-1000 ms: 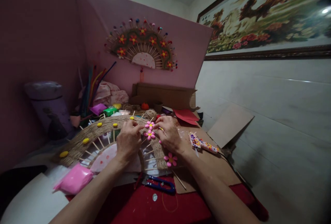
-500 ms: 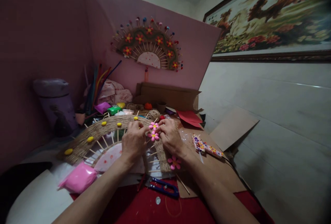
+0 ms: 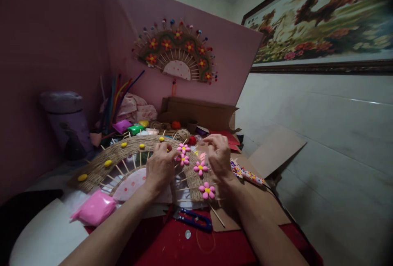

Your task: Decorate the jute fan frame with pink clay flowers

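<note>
The woven fan (image 3: 133,144) lay behind the table's (image 3: 172,247) near edge, your left hand (image 3: 160,168) bunched over it beside pink flowers (image 3: 183,159). Your right hand (image 3: 219,156) curled off its right edge; I couldn't tell either grip.

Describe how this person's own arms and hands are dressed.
The left hand and right hand are gloveless, with no watch or bracelet visible at either wrist. The left forearm and right forearm show no sleeve as far as the picture's lower edge. Fingernail details are too small to tell.
</note>
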`<action>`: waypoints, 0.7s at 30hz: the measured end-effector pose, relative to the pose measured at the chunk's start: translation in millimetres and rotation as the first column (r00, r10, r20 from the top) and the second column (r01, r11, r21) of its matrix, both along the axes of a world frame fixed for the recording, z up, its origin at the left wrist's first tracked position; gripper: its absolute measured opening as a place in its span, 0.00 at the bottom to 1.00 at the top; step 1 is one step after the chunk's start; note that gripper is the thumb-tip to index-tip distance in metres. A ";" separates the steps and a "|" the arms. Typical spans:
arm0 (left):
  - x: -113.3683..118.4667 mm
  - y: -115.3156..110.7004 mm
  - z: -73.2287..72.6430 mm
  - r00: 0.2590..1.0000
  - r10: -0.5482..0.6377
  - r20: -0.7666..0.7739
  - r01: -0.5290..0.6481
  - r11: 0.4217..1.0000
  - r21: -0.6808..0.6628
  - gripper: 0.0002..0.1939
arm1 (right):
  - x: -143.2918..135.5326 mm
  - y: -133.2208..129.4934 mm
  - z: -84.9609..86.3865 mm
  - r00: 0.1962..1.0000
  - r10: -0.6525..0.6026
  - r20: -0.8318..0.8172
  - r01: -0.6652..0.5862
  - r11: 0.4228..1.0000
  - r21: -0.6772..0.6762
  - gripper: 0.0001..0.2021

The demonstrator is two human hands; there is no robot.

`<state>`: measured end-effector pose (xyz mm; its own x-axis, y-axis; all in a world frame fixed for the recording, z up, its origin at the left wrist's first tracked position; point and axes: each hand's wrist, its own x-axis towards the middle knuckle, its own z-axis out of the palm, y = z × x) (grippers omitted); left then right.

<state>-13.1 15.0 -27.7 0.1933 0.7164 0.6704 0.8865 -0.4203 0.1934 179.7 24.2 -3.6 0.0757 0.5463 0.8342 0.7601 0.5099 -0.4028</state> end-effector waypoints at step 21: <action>1.6 0.0 2.6 0.994 0.065 0.089 -0.058 0.995 -0.076 0.14 | 43.1 83.3 26.4 0.817 0.063 0.573 0.374 0.699 -0.610 0.11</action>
